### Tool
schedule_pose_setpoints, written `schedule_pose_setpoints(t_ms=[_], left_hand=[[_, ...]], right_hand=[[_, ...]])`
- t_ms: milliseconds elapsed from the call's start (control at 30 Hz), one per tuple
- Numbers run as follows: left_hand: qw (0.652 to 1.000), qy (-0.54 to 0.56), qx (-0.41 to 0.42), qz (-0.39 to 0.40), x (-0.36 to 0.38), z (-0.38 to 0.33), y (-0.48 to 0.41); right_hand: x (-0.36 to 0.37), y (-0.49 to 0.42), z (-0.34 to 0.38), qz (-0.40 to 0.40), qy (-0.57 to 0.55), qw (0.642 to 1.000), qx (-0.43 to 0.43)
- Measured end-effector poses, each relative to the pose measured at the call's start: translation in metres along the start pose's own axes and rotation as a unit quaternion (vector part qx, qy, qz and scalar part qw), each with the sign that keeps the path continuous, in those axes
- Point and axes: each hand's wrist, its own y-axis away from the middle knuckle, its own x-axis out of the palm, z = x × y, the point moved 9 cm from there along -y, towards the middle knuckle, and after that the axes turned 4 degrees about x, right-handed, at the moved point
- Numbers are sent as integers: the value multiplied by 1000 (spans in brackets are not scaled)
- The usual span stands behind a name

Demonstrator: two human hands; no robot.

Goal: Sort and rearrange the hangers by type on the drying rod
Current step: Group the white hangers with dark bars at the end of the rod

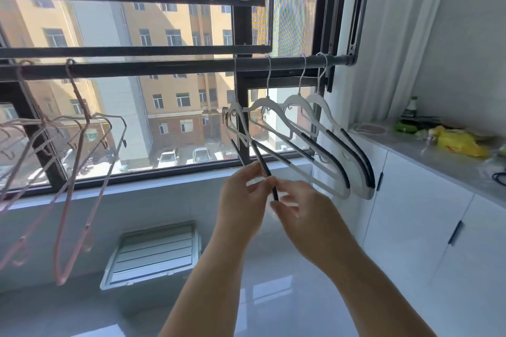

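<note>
The left hand [242, 194] and right hand [299, 206] pinch the ribbed black arm of a white hanger [259, 157] between them, likely light, stiff and non-slip there.

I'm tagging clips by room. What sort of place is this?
Probably an enclosed home balcony used for laundry: a drying rod crosses a large window, pink hangers and white hangers hang from it, and white cabinets line the right wall.

Lay open along the middle of the rod [164, 67]; blocked left by pink hangers [82, 105], right by crowded white hangers [269, 102].
</note>
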Motion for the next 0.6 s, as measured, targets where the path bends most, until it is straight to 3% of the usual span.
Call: schedule_pose_setpoints(t_ms=[133,300,433,600], left_hand=[[1000,-21,-16,-6,3,8,-1],[999,-34,-24,-18,2,10,1],[999,-32,-21,0,6,4,3],[998,-54,-22,1,5,4,2]], right_hand=[[-71,-14,15,-155,127,976,-82],[-62,-50,-31,-32,222,973,59],[-36,-58,-52,26,114,987,113],[-33,-53,-49,-89,34,992,78]])
